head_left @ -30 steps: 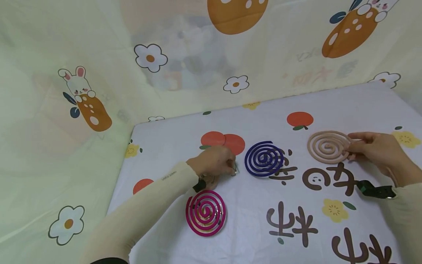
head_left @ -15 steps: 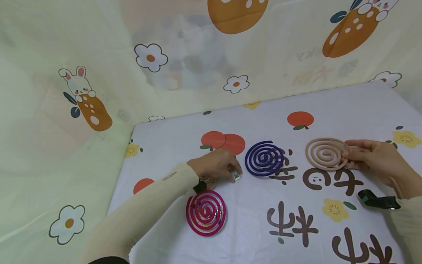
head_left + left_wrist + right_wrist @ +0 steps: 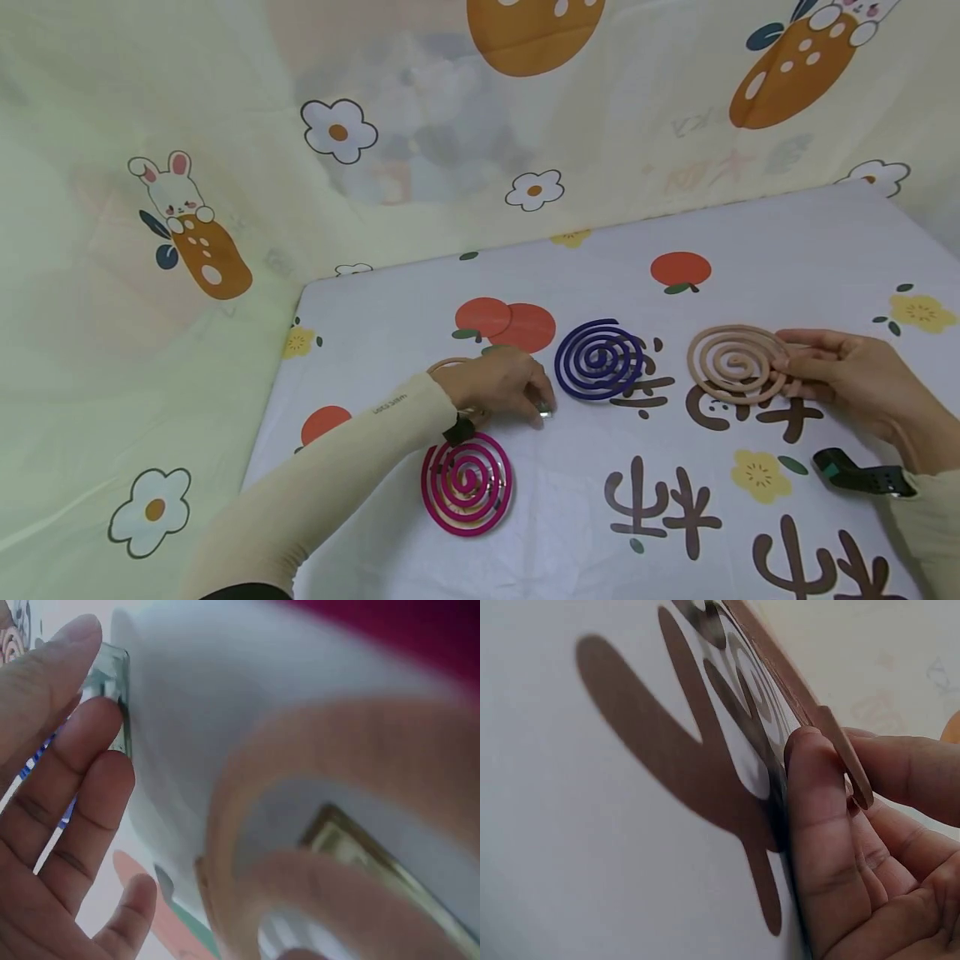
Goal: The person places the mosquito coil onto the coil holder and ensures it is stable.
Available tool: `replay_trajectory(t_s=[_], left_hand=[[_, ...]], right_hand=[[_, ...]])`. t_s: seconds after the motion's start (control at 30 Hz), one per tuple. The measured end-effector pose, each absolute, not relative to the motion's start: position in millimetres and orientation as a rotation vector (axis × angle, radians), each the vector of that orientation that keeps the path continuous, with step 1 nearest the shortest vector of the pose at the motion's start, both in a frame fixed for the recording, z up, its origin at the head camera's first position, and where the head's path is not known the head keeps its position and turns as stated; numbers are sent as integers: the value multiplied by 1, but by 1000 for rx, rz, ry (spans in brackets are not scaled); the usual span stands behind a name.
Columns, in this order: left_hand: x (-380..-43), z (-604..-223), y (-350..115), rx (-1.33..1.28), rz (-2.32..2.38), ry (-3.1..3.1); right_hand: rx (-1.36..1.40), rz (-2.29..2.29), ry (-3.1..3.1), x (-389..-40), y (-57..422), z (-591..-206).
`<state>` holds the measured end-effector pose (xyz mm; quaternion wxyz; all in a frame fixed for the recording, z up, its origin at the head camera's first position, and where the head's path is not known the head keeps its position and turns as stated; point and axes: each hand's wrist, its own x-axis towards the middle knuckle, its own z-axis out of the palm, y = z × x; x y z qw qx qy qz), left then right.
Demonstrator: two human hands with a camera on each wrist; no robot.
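My right hand (image 3: 862,375) pinches the edge of a tan mosquito coil (image 3: 738,362) and holds it tilted; the right wrist view shows the thumb and fingers on either side of its rim (image 3: 840,750). My left hand (image 3: 498,383) pinches a small clear, shiny rectangular piece (image 3: 112,675), low over the cloth. The fingers hide most of that piece. Another tan coil (image 3: 337,742), blurred, lies beneath the left wrist, with a metallic-edged rectangular thing (image 3: 397,870) showing through its gap. A dark blue coil (image 3: 598,360) lies between the two hands.
A magenta coil (image 3: 467,483) lies in front of the left wrist, over something shiny. The table cloth (image 3: 570,517) is white with printed fruit, flowers and characters. A pale printed curtain (image 3: 435,225) rises behind the table and on the left.
My right hand has brought the tan coil nearer to me and slightly left. My left hand has shifted a little to the right and nearer with the small shiny piece.
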<state>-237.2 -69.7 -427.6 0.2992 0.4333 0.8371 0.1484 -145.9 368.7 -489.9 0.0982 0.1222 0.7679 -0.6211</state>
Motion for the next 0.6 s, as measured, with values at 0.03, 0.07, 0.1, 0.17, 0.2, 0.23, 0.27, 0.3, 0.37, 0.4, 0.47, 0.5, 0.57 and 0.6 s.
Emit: replay_trajectory(t_s=[0.03,0.07,0.1,0.17,0.2,0.23,0.27,0.3,0.37,0.4,0.47,0.5,0.57,0.6], left_hand=[[-236,-427,-69,1148,403,2213],[-235,-427,-68,1143,416,2203],[-234,-428,-68,1131,428,2192],[-232,-429,-66,1109,454,2174],[-231,-429,-66,1101,465,2166],[-230,-430,-65,1096,476,2156],[-229,-430,-64,1094,485,2145],[-228,-430,-64,1092,493,2136],[-226,-430,-63,1105,495,2120],[-226,-430,-62,1111,493,2113],[-225,-431,-61,1118,485,2102],[-224,-431,-61,1117,481,2101],[-224,-434,-60,1116,475,2102],[-223,-434,-60,1112,473,2106]], right_hand=[[360,-1833,2274,-145,368,-490],[362,-1829,2274,-144,367,-490],[363,-1833,2272,-144,366,-491],[361,-1846,2268,-143,365,-491],[357,-1857,2266,-142,364,-491],[353,-1870,2259,-142,364,-491],[352,-1885,2252,-141,364,-492],[348,-1900,2248,-141,364,-492],[347,-1918,2242,-141,363,-493],[346,-1933,2232,-140,363,-493],[347,-1952,2221,-140,363,-494],[347,-1969,2208,-140,364,-494],[343,-2000,2179,-140,364,-495],[339,-2009,2171,-140,365,-495]])
